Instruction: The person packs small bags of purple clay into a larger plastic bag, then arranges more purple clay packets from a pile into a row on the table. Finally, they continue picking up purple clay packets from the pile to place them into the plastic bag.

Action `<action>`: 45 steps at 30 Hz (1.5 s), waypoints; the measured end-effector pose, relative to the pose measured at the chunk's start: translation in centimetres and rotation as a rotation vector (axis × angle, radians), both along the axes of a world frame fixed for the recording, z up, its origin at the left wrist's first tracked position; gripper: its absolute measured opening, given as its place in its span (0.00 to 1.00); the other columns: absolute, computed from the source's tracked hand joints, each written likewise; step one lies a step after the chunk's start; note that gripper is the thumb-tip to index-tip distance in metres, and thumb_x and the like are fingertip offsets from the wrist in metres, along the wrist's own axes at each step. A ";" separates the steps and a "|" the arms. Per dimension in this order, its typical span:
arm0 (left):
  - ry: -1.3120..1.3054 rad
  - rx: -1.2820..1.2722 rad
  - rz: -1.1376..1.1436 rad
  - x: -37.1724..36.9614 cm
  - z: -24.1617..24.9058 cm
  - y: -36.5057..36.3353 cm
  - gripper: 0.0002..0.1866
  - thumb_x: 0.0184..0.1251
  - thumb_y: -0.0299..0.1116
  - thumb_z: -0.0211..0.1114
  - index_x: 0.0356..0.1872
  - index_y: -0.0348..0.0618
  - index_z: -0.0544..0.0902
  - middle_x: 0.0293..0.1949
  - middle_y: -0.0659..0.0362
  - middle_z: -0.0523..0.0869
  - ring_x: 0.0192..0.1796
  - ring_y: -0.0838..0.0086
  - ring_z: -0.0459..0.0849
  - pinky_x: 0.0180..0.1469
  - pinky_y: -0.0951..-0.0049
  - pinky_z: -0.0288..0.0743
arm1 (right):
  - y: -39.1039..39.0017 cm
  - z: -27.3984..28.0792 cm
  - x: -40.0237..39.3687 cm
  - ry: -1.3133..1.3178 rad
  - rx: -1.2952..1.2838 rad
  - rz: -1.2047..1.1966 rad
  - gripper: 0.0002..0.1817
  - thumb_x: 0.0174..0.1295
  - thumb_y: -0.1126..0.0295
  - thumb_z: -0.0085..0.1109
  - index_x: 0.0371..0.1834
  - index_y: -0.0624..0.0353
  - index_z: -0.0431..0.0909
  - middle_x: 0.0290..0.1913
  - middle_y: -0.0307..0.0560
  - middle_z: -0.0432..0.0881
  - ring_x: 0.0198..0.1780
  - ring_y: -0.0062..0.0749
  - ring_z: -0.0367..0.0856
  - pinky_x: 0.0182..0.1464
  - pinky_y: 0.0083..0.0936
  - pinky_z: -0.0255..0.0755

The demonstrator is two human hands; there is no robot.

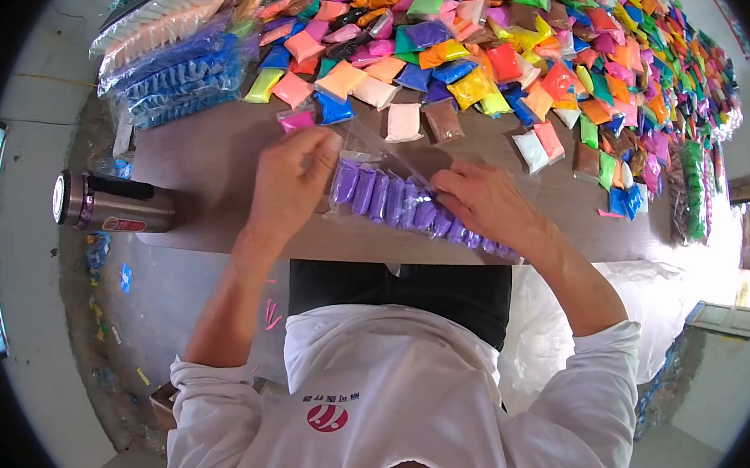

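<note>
A clear plastic bag (369, 152) with a row of small purple packets (394, 200) lies slanting near the table's front edge. At the bag's upper left corner is my left hand (294, 172), its fingers closed together on the clear film. My right hand (484, 196) is closed on the bag's upper edge, over the right part of the row, and hides some of the packets. Just beyond the bag, a pale pink packet (403, 122) and a brown packet (444, 121) lie on the brown table (214, 171).
A large heap of coloured packets (502, 60) covers the far and right side. Filled bags of blue packets (182, 82) are stacked at the back left. A steel flask (116, 202) lies at the left edge. Clear plastic sheeting (564, 325) hangs below the table at right.
</note>
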State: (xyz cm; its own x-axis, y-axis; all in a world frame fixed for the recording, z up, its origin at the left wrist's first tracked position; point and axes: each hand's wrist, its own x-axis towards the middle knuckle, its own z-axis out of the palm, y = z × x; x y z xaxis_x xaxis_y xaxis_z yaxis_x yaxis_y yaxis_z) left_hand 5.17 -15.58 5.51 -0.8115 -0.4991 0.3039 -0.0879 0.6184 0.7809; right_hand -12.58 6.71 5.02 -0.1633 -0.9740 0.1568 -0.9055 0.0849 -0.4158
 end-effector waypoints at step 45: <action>-0.086 -0.312 0.038 0.0 -1.0 0.9 0.17 0.77 0.37 0.58 0.39 0.28 0.82 0.42 0.47 0.86 0.38 0.57 0.85 0.46 0.64 0.77 | 0.6 0.2 0.8 0.329 -0.040 0.076 0.12 0.58 0.71 0.57 0.45 0.49 0.80 0.36 0.44 0.72 0.42 0.40 0.79 0.48 0.36 0.75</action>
State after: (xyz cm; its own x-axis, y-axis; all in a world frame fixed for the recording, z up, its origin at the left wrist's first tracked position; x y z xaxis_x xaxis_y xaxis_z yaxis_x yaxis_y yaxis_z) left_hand 5.18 -14.68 4.56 -0.8236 -0.4231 0.3778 -0.1731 0.8217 0.5430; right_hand -11.75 7.31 5.22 -0.0246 -0.9736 0.2270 -0.9948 0.0015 -0.1017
